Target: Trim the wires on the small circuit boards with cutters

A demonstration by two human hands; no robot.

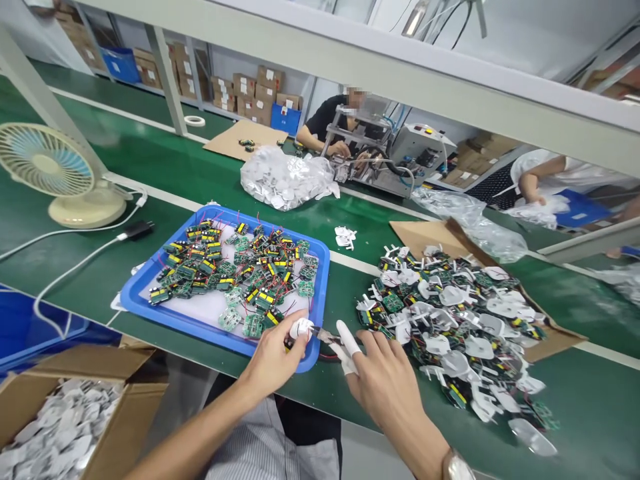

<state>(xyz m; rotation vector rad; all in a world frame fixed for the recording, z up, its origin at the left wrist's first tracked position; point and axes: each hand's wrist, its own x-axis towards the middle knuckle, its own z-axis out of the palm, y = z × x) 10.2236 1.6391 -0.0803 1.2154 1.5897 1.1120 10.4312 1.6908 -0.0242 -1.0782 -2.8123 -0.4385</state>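
My left hand (277,357) pinches a small white plastic piece (301,327) over the front right corner of a blue tray (324,293). My right hand (383,373), with white covers on the thumb and index finger, grips a slim metal-tipped tool (327,337). Its tip meets the white piece; the tool's exact kind is unclear, as the fingers hide most of it. Many green circuit boards (255,325) with yellow-banded parts and red wires lie in the tray. To the right is a heap of white plastic pieces with circuit boards attached (453,297).
A beige fan (50,167) and a black plug (137,230) are at the left. Beyond the tray sits a clear bag of white pieces (287,179). An open carton (120,417) stands lower left. Across the bench, a person (325,127) works at a machine; a crossbar (350,60) spans above.
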